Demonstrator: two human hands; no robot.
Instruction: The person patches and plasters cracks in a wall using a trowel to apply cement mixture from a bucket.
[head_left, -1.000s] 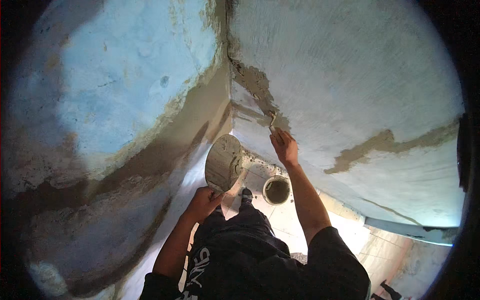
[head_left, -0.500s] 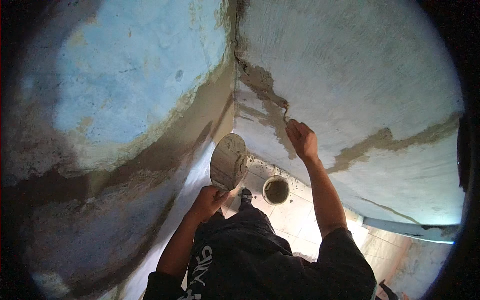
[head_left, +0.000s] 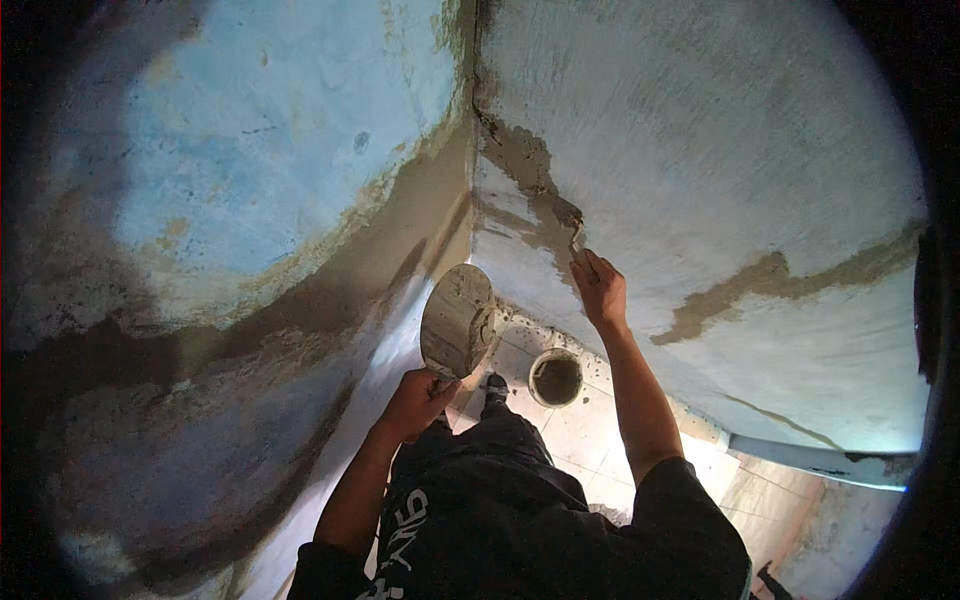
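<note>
My right hand is closed around the handle of a small trowel. Its blade rests against a band of grey-brown mortar on the pale right wall, a little right of the corner. Lower and to the left, my left hand grips the bottom edge of an oval board. Wet mortar lies smeared on the board, with a lump near its right edge. The left hand's fingers are partly hidden under the board.
A round bucket of mortar stands on the tiled floor, near the foot of the right wall. Mortar crumbs lie along that wall's base. On the left is a worn blue wall with a brown plastered band. My shoe is close to the bucket.
My right hand has moved slightly down, and more of the trowel's blade and neck shows against the mortar. The left hand and the board have stayed almost where they were.
</note>
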